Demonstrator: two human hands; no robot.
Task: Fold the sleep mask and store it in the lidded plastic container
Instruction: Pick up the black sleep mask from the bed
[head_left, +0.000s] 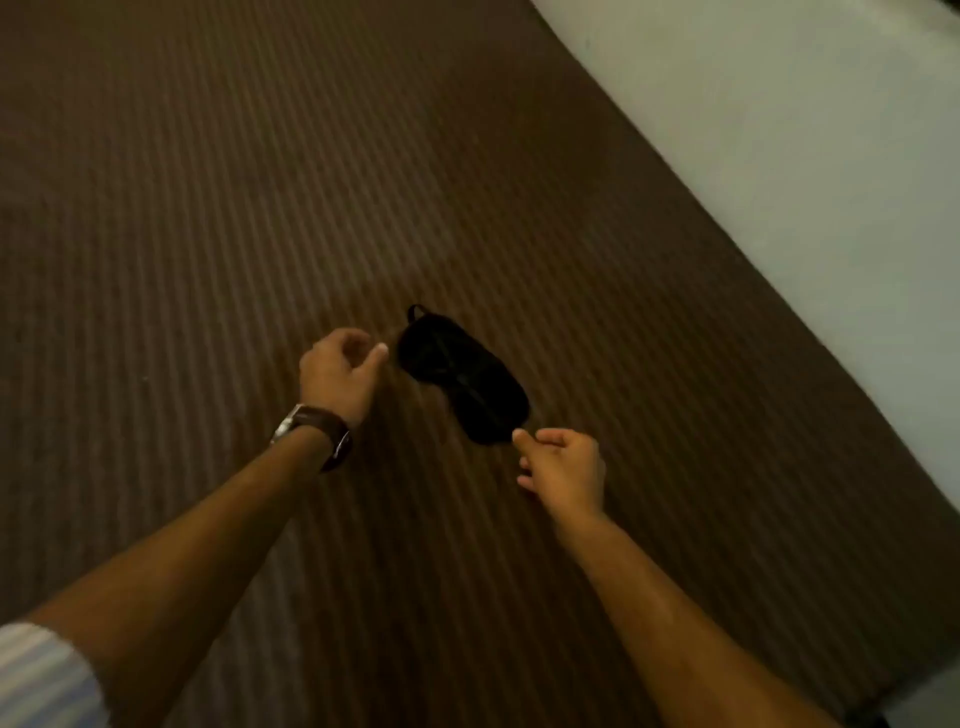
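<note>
The grip of the left hand (337, 370) is loosely curled and holds nothing: the thumb and the forefinger reach toward each other with a small gap between them, just beside the far left end of the sleep mask (464, 379), and they do not touch it. The grip of the right hand (563, 467) is also curled, with the fingers bent in toward the palm; its forefinger tip comes to the near right end of the mask, at the edge of the cloth. Whether this finger already pinches the cloth or only touches it, I cannot tell, because the mask is very dark and the picture is a little blurred.

The sleep mask is black and lies flat and unfolded, set diagonally from far left to near right, between the two hands. A small loop of its strap (415, 310) shows at the far left end. It rests on a brown striped surface (208, 208) that looks like cloth and fills most of the view.

On the left wrist there is a watch with a brown band (317, 428). Both forearms are bare, and a light striped sleeve (41, 675) is seen at the near left corner. On the right and far side, a pale area (805, 130) borders the brown surface along a diagonal edge.
</note>
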